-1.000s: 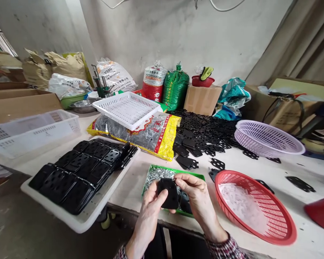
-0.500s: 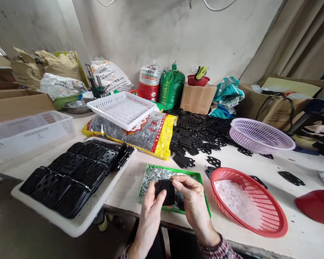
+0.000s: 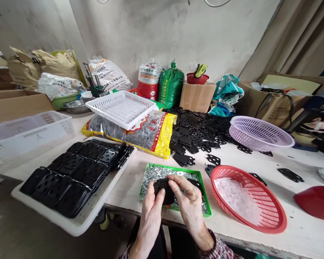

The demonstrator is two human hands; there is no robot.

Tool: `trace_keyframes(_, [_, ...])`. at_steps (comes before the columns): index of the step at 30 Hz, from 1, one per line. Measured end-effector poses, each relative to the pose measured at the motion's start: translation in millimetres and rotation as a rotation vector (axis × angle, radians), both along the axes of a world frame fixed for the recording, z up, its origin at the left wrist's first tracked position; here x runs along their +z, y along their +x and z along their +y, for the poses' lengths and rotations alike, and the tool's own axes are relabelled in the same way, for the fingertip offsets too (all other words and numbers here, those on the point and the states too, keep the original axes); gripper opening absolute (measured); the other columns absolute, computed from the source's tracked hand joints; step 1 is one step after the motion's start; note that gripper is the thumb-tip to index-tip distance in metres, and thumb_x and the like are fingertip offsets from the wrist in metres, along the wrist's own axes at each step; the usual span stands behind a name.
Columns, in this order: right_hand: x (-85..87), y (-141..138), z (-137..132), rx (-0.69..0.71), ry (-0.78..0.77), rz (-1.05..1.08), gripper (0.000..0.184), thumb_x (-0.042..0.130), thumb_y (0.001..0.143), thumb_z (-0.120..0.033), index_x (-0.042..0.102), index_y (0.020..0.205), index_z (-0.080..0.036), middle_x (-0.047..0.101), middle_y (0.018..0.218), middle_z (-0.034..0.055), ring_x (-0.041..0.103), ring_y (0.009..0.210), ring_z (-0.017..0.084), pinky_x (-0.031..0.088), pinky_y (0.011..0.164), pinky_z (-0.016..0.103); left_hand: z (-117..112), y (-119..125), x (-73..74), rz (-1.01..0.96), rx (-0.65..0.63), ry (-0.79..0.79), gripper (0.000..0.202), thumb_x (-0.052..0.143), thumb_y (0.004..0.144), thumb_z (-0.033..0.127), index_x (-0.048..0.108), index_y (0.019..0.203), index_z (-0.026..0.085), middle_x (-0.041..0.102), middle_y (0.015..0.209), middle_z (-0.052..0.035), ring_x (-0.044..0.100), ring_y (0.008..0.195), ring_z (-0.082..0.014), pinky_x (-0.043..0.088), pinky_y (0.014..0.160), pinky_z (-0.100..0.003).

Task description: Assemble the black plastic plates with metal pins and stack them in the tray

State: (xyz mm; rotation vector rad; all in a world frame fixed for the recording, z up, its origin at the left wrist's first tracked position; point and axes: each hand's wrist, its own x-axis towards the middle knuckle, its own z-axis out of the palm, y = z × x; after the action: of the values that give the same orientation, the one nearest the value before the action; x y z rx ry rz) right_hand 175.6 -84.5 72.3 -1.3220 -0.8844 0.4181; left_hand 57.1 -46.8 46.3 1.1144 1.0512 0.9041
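The left hand [image 3: 151, 216] and right hand [image 3: 189, 205] pinch a black plate [image 3: 164, 190] between thumbs and fingers, just above a green tray of silvery screws [image 3: 162, 172] near the front edge of the bench [image 3: 299, 205]. To the left, a white tray [image 3: 70, 225] carries overlapping rows of similar black plates [image 3: 72, 169] (each punched with holes), while a red basket [image 3: 275, 216] of white plastic pieces [image 3: 237, 199] sits to the right of the hands. Farther back, a loose heap of black pieces [image 3: 199, 126] spreads beside a lilac basket [image 3: 259, 135].
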Motion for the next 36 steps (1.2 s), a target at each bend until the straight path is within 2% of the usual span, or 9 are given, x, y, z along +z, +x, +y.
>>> trace_keyframes(4, [-6.7,1.8,-1.7,0.003,0.009,-0.060,0.027,0.068,0.086,-0.030,0.079,0.110,-0.025,0.077,0.112,0.0073,0.070,0.105,0.027,0.056,0.096,0.041,0.1,-1.1,4.4,-0.263,-0.105,-0.089,0.045,0.064,0.087,0.055,0.068,0.120,0.025,0.058,0.144,-0.0086,0.038,0.144,-0.0290,0.039,0.113,-0.039])
trace_keyframes(8, [-5.6,4.6,-4.2,0.054,0.001,-0.158,0.031,0.063,0.091,-0.033,0.075,0.118,-0.025,0.072,0.124,0.0081,0.065,0.119,0.029,0.052,0.104,0.044,0.2,-2.1,11.5,-0.620,-0.301,-0.290,0.040,0.073,0.082,0.052,0.074,0.109,0.023,0.070,0.126,-0.0107,0.056,0.128,-0.0332,0.047,0.104,-0.048])
trace_keyframes(12, [-3.1,3.3,-3.7,0.117,-0.012,-0.344,0.034,0.058,0.095,-0.036,0.072,0.125,-0.026,0.067,0.134,0.0082,0.060,0.127,0.028,0.048,0.109,0.045,1.6,-7.4,11.9,-0.688,-0.329,-0.323,0.044,0.087,0.066,0.049,0.077,0.103,0.026,0.074,0.117,-0.0092,0.062,0.120,-0.0334,0.048,0.103,-0.049])
trace_keyframes(17, [-2.5,4.3,1.8,0.192,-0.031,-0.435,0.038,0.057,0.096,-0.038,0.067,0.131,-0.026,0.067,0.134,0.0075,0.062,0.124,0.026,0.050,0.106,0.042,8.0,-16.1,12.5,-0.675,-0.353,-0.239,0.053,0.087,0.066,0.047,0.076,0.114,0.028,0.073,0.120,-0.0098,0.061,0.120,-0.0328,0.047,0.104,-0.047])
trace_keyframes(21, [-3.0,17.2,8.6,0.142,-0.141,-0.455,0.034,0.053,0.098,-0.035,0.068,0.126,-0.022,0.075,0.113,0.0087,0.071,0.098,0.024,0.056,0.088,0.036,17.9,-24.4,15.6,-0.586,-0.247,-0.090,0.059,0.087,0.066,0.046,0.073,0.120,0.026,0.073,0.119,-0.0099,0.063,0.113,-0.0314,0.051,0.097,-0.042])
trace_keyframes(25, [-3.2,18.7,15.9,0.232,-0.506,-0.879,0.022,0.055,0.094,-0.018,0.076,0.086,-0.022,0.075,0.090,0.0060,0.068,0.086,0.023,0.051,0.079,0.033,27.3,-29.5,13.7,-0.381,-0.050,0.031,0.061,0.088,0.065,0.042,0.072,0.122,0.025,0.073,0.117,-0.0076,0.065,0.104,-0.0270,0.054,0.086,-0.033])
trace_keyframes(29, [-7.2,3.3,19.8,0.263,-0.687,-1.170,0.019,0.057,0.091,-0.015,0.072,0.082,-0.021,0.073,0.094,0.0072,0.065,0.090,0.025,0.047,0.080,0.035,31.2,-28.8,6.1,-0.158,-0.002,0.148,0.065,0.085,0.070,0.040,0.067,0.130,0.025,0.070,0.122,-0.0074,0.065,0.092,-0.0222,0.053,0.080,-0.029])
trace_keyframes(33, [-13.8,1.0,20.2,0.248,-0.671,-1.119,0.024,0.050,0.091,-0.009,0.070,0.083,-0.018,0.072,0.092,0.0090,0.064,0.090,0.025,0.045,0.080,0.035,30.5,-28.6,4.5,0.019,-0.001,0.249,0.064,0.081,0.074,0.040,0.063,0.134,0.026,0.069,0.122,-0.0073,0.063,0.093,-0.0226,0.052,0.082,-0.031])
trace_keyframes(36, [-14.8,11.0,18.1,0.251,-0.494,-0.765,0.020,0.049,0.090,-0.011,0.067,0.083,-0.018,0.069,0.088,0.0068,0.062,0.082,0.021,0.044,0.075,0.031,28.3,-28.0,8.8,0.111,0.005,0.325,0.062,0.079,0.075,0.039,0.063,0.134,0.027,0.068,0.123,-0.0071,0.062,0.096,-0.0241,0.051,0.086,-0.034])
